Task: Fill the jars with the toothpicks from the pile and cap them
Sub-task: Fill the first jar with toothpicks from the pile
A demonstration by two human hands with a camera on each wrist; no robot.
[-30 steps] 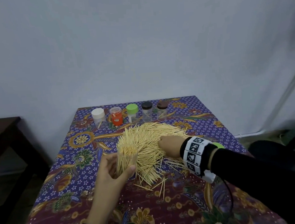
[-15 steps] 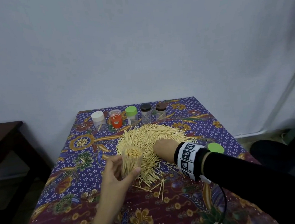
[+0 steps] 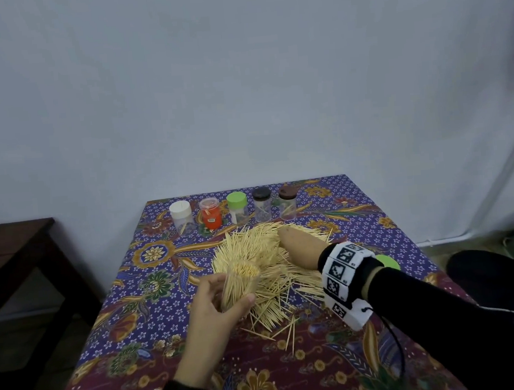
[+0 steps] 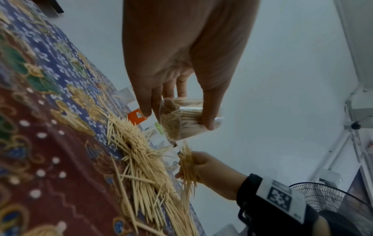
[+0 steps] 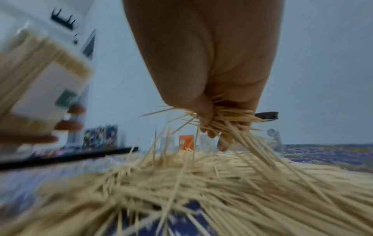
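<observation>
The left hand (image 3: 215, 309) is in the lower middle of the head view and grips a clear jar (image 3: 239, 284) that has no cap and is packed with toothpicks. Its thumb and fingers (image 4: 209, 111) are curled around the jar wall, and the jar is tilted, above the near edge of the pile (image 3: 264, 265). The right hand (image 3: 299, 247) is right of centre, low over the far part of the pile. Its fingers (image 5: 222, 142) are closed around a bundle of toothpicks (image 5: 232, 121), which hangs down to the pile. The pile lies in the middle of the surface (image 3: 128, 300), on a patterned cloth. In the upper part of the surface five capped jars (image 3: 235, 209) stand in a row. A loose green cap (image 3: 388, 263) lies at the right, behind the right wrist.
</observation>
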